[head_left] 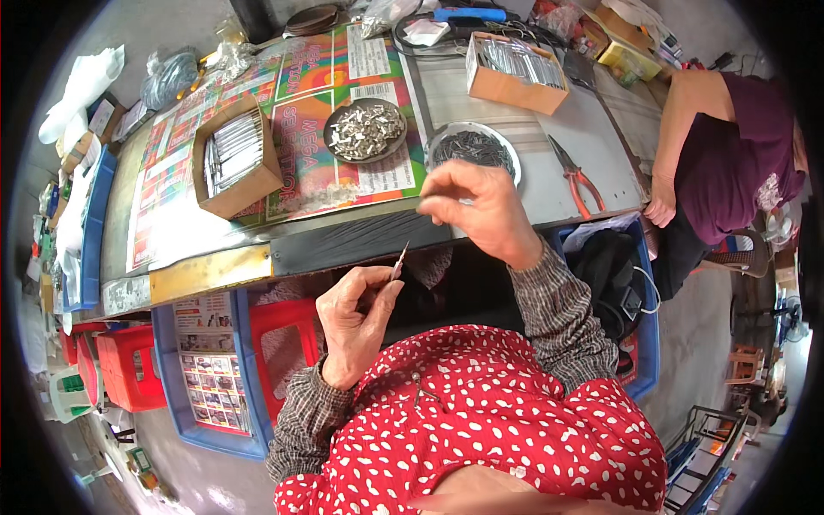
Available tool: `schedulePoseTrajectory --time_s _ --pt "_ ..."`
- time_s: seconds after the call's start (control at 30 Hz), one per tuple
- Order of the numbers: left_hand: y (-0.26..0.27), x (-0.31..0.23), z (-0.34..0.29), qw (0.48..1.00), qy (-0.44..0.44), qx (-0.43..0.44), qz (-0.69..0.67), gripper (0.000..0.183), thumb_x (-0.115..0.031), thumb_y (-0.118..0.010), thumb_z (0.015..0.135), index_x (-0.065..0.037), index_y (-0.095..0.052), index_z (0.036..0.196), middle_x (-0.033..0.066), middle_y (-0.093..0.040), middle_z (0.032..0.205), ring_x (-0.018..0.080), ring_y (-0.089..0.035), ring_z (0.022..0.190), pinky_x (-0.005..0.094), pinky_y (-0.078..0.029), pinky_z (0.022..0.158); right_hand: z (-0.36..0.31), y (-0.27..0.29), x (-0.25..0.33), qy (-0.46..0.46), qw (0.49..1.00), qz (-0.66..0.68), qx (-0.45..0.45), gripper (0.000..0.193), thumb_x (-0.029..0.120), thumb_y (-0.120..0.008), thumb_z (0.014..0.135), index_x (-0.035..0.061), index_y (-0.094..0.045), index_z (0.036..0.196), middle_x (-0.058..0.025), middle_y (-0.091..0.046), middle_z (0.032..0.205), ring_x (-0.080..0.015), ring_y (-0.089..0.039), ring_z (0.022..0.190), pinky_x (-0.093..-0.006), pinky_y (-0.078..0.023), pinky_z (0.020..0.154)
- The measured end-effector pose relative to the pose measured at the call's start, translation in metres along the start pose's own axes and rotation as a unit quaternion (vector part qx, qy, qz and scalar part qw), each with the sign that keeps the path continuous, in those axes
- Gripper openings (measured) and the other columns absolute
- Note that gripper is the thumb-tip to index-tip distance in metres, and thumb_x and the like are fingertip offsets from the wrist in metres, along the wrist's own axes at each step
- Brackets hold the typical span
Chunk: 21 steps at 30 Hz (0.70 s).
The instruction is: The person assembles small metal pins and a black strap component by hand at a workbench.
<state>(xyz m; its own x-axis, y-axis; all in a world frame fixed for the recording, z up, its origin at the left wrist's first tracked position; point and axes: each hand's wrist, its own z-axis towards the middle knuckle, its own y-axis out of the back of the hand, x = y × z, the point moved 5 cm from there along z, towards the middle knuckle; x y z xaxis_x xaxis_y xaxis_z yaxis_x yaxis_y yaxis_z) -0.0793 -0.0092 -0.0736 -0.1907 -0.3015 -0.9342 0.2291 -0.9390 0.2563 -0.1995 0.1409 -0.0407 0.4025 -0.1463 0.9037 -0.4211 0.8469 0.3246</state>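
Above my lap, my left hand point(356, 319) pinches a slim pointed metal piece point(401, 260) between thumb and fingers, its thin tip up. My right hand point(482, 209) is raised at the table's front edge, just before a white bowl point(515, 163) of dark thin pins point(470, 150). Its thumb and forefinger are pressed together; whatever is between them is too small to make out. Left of that bowl stands a dark round dish point(331, 137) heaped with small silvery metal sleeves point(367, 129). An open cardboard box point(245, 202) farther left holds a row of slim silvery pieces point(232, 153).
Red-handled pliers point(577, 178) lie on the table at right. Behind them sits a second cardboard box point(515, 90) of slim silvery pieces. A co-worker in purple point(747, 163) sits at the right edge. Under the table are blue crates point(206, 378) and red stools point(129, 365).
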Motion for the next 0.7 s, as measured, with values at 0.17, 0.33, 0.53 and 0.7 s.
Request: schedulePoseTrajectory --time_s 0.17,0.33,0.53,0.7 --pt "-0.008 -0.005 -0.001 1.000 -0.013 0.020 0.007 0.010 0.003 -0.065 0.080 0.002 -0.062 0.089 -0.0002 -0.059 0.074 0.0020 -0.046 0.060 0.0164 -0.038 0.053 -0.025 0.004 0.011 0.032 0.996 0.087 0.013 0.011 0.000 -0.067 0.077 0.0002 -0.064 0.088 -0.0030 -0.061 0.079 -0.0082 -0.056 0.067 -0.0213 -0.047 0.061" --pt "-0.016 -0.011 -0.002 0.997 -0.063 0.020 0.028 0.014 0.004 -0.067 0.075 0.000 -0.062 0.087 0.0037 -0.056 0.067 0.0073 -0.046 0.050 0.0210 -0.036 0.046 -0.039 0.007 0.018 0.074 0.992 0.100 0.023 0.015 -0.009 -0.062 0.079 -0.0018 -0.064 0.093 -0.0067 -0.057 0.089 -0.0097 -0.054 0.074 -0.0211 -0.046 0.062" --pt "-0.022 -0.017 -0.003 0.996 -0.066 0.034 0.050 0.014 0.003 -0.069 0.074 0.000 -0.062 0.086 0.0041 -0.057 0.068 0.0076 -0.045 0.049 0.0215 -0.035 0.045 -0.045 0.010 0.024 0.142 0.988 0.057 0.025 0.016 -0.010 -0.061 0.078 -0.0013 -0.064 0.092 -0.0066 -0.058 0.090 -0.0103 -0.055 0.080 -0.0216 -0.047 0.068" --pt "-0.024 -0.017 -0.003 0.995 -0.072 0.035 0.057 0.014 0.003 -0.069 0.074 0.000 -0.062 0.086 0.0045 -0.057 0.068 0.0078 -0.045 0.049 0.0213 -0.035 0.044 -0.049 0.010 0.024 0.084 0.992 0.091 0.020 0.017 -0.010 -0.061 0.078 -0.0011 -0.062 0.092 -0.0062 -0.058 0.090 -0.0108 -0.056 0.083 -0.0215 -0.046 0.071"
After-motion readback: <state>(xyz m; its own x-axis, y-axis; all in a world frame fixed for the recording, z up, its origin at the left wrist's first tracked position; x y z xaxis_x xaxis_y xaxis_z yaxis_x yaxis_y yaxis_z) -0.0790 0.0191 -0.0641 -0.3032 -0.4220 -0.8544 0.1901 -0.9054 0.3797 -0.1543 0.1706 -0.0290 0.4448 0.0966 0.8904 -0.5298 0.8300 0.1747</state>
